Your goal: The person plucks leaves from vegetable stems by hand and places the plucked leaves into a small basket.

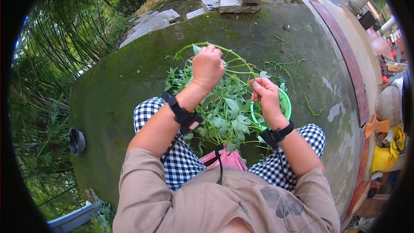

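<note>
A long green leafy vine point(235, 55) arches between my two hands. My left hand point(208, 67) is closed around its upper stretch, knuckles up, with a leaf sticking out beside the fingers. Lower and to the right, my right hand point(267, 96) pinches the vine's stem between thumb and fingertips. Beneath both hands lies a heap of leafy vines point(233, 114), spread on the ground between my knees. A bright green plastic basin point(288, 105) stands at the heap's right side, partly hidden by my right hand and wrist.
Loose stem pieces point(311, 105) lie on the mossy concrete point(116, 103) to the right. Pale stone blocks point(237, 2) are stacked ahead. A dark pot point(76, 141) sits at the left edge near greenery. Yellow bags point(384, 157) line the right side. Something pink point(233, 157) shows between my legs.
</note>
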A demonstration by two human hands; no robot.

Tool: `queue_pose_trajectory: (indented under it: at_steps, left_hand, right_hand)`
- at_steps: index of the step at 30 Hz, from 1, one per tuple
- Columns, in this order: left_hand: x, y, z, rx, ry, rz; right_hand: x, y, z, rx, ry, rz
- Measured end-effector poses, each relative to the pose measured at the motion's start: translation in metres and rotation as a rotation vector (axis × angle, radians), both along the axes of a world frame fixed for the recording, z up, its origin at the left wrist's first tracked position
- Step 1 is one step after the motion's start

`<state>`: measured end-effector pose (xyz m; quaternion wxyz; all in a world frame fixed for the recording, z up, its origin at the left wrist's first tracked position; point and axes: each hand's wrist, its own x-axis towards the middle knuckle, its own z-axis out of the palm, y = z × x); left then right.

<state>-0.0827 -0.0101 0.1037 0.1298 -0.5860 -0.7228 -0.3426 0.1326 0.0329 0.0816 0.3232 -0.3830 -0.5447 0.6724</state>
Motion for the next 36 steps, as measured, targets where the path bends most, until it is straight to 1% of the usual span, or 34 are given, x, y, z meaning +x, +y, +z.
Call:
queue_pose_trajectory:
  at_steps: [1,3,6,9,13,16,18,20,23,25,28,30,31,34,36]
  left_hand:
    - [0.002,0.006,-0.010,-0.020,-0.088,-0.058]
    - [0.009,0.013,-0.028,-0.068,-0.514,-0.176]
    - [0.012,0.019,-0.049,-0.107,-0.697,-0.338]
    - [0.016,0.028,-0.054,-0.249,-0.870,-0.345]
    - [0.017,0.039,-0.062,-0.109,-0.514,-0.388]
    - [0.017,0.037,-0.066,-0.082,-0.308,-0.367]
    - [0.019,0.036,-0.067,-0.110,-0.260,-0.352]
    - [0.019,0.035,-0.070,-0.109,-0.219,-0.340]
    - [0.022,0.036,-0.072,-0.040,-0.414,-0.341]
    - [0.022,0.035,-0.068,-0.079,-0.417,-0.330]
    - [0.020,0.032,-0.066,-0.109,-0.402,-0.295]
    - [0.022,0.030,-0.067,-0.096,-0.361,-0.255]
    - [0.022,0.030,-0.069,-0.106,-0.438,-0.222]
    - [0.025,0.031,-0.071,-0.101,-0.669,-0.136]
    - [0.026,0.032,-0.074,-0.121,-0.908,-0.100]
  right_hand:
    - [0.001,-0.003,-0.004,-0.004,-0.004,-0.008]
    - [0.000,-0.004,-0.011,-0.014,-0.019,-0.003]
    - [0.005,-0.006,-0.025,-0.042,-0.038,-0.002]
    - [0.008,0.004,-0.037,-0.047,-0.092,-0.009]
    - [0.008,0.015,-0.048,0.041,-0.262,-0.002]
    - [0.007,0.016,-0.058,0.208,-0.402,0.012]
    - [0.006,0.015,-0.051,0.286,-0.462,0.028]
    - [0.004,0.014,-0.055,0.334,-0.449,0.015]
    - [0.002,0.015,-0.052,0.336,-0.434,0.006]
    - [0.002,0.015,-0.050,0.376,-0.440,0.008]
    - [0.000,0.010,-0.035,0.420,-0.601,0.072]
    - [-0.003,0.006,-0.040,0.591,-0.540,0.026]
    - [-0.004,0.004,-0.042,0.675,-0.508,0.003]
    - [-0.007,0.000,-0.037,0.614,-0.468,0.005]
    - [-0.008,0.000,-0.038,0.598,-0.432,0.004]
